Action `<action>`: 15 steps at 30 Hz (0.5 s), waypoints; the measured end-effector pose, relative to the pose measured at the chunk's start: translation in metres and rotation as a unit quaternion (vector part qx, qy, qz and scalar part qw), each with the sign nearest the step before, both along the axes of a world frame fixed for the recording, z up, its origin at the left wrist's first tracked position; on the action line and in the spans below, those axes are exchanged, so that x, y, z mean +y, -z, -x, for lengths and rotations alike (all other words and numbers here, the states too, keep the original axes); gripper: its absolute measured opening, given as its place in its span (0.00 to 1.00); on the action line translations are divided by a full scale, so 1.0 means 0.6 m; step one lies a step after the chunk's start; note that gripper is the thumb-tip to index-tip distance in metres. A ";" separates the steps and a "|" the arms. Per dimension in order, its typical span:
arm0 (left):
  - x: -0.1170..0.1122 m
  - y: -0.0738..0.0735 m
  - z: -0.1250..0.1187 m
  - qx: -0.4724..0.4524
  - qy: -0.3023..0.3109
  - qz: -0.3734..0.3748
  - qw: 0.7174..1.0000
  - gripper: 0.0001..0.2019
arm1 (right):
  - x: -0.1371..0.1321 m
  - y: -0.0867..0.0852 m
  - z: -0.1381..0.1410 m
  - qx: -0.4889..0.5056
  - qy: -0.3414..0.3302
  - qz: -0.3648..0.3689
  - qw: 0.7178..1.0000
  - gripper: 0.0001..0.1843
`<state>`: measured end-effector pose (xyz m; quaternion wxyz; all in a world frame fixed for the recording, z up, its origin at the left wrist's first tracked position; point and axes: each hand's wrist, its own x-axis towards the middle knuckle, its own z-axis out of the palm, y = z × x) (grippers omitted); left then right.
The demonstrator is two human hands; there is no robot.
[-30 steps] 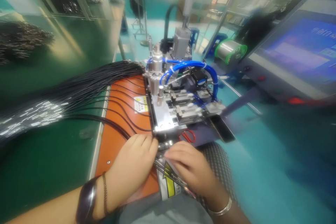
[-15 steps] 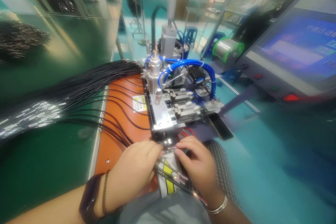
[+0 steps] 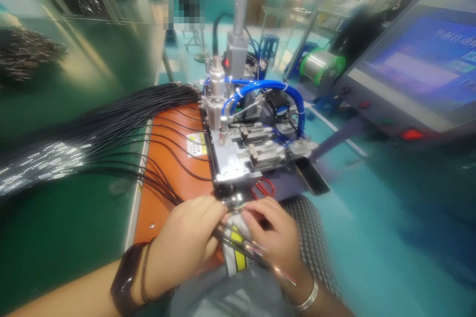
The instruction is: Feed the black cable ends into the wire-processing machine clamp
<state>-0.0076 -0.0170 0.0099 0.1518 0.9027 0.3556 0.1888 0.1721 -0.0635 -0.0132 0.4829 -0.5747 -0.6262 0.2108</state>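
Note:
My left hand [image 3: 193,237] is closed round several black cables [image 3: 228,238], whose stripped ends with thin coloured wires stick out to the lower right. My right hand [image 3: 277,233] pinches fine wire ends [image 3: 241,206] at the front of a metal machine [image 3: 234,158]. The two hands' fingertips are a short gap apart, at small metal fittings on the machine's near edge. Below them a yellow and white label [image 3: 238,252] shows on the machine. Exactly which wire belongs to which cable is too small to tell.
A thick bundle of black cables [image 3: 122,119] runs across the orange plate [image 3: 163,148] from the left. Blue air tubes [image 3: 275,86] arch over the machine. A phone [image 3: 311,177], a green-rimmed wire spool [image 3: 323,67] and a control screen [image 3: 427,59] are on the right.
My right hand has shifted slightly left, its fingertips closer to my left hand with the wire ends. My left hand stays on the cables, nearly in place.

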 end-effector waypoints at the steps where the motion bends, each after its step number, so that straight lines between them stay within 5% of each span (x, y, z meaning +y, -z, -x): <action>1: 0.000 0.000 0.000 0.001 0.002 0.000 1.000 0.07 | 0.002 -0.003 0.000 0.007 0.001 0.005 1.000 0.03; 13: -0.007 -0.012 -0.001 0.067 0.050 -0.110 0.990 0.02 | 0.013 -0.018 -0.004 -0.010 -0.095 -0.014 0.995 0.07; 15: -0.007 -0.017 -0.003 0.081 0.044 -0.082 0.992 0.10 | 0.021 -0.021 -0.016 -0.048 -0.130 -0.024 0.990 0.08</action>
